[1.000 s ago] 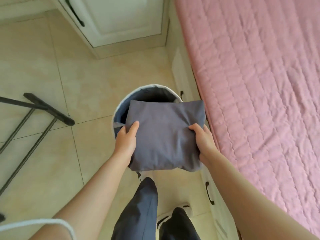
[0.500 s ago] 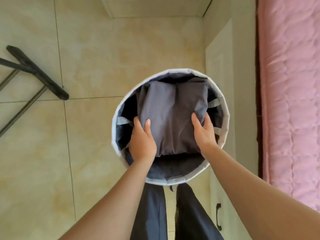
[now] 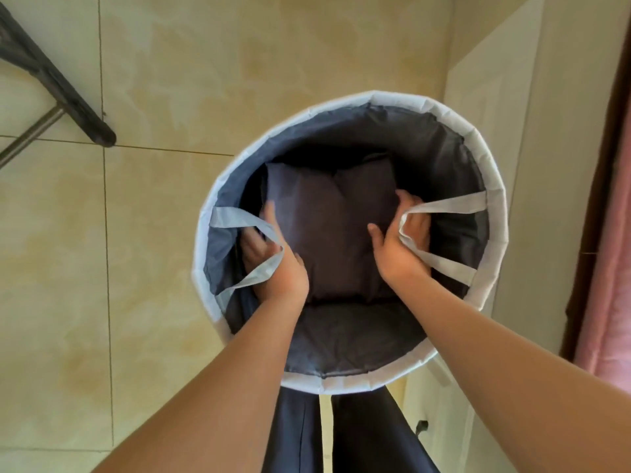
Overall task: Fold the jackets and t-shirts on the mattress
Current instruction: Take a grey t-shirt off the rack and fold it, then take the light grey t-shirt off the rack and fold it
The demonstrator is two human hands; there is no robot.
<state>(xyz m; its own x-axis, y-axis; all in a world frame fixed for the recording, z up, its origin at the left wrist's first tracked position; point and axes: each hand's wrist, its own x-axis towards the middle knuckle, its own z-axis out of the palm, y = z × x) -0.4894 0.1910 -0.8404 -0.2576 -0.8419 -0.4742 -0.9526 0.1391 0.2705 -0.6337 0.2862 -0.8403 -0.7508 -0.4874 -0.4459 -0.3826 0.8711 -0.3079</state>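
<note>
We hold the folded garment (image 3: 327, 233) low inside the basket (image 3: 493, 172), its long axis twelve to six: left hand (image 3: 278, 268) at nine o'clock, right hand (image 3: 399, 249) at three, fingers (image 3: 375, 233) clamped on its edges.

Folded garment (image 3: 327, 230) I'm holding: plain dark grey, slight purple cast, no print. Basket (image 3: 490, 165) rim white to pale blue; lining dark slate blue, unpatterned. Both strap handles (image 3: 235, 216) pale blue-white, same as the rim. Floor (image 3: 164, 261) — cream-beige tiles, cloudy yellowish marbling, thin dark grout lines. Rack foot (image 3: 68, 95) black, its tube (image 3: 30, 136) bare silver-grey metal. My trousers (image 3: 293, 435) dark navy, plain. Bed base (image 3: 495, 138) off-white. Mattress cover (image 3: 614, 285) pink at the right edge — dark brown strip beside it.
</note>
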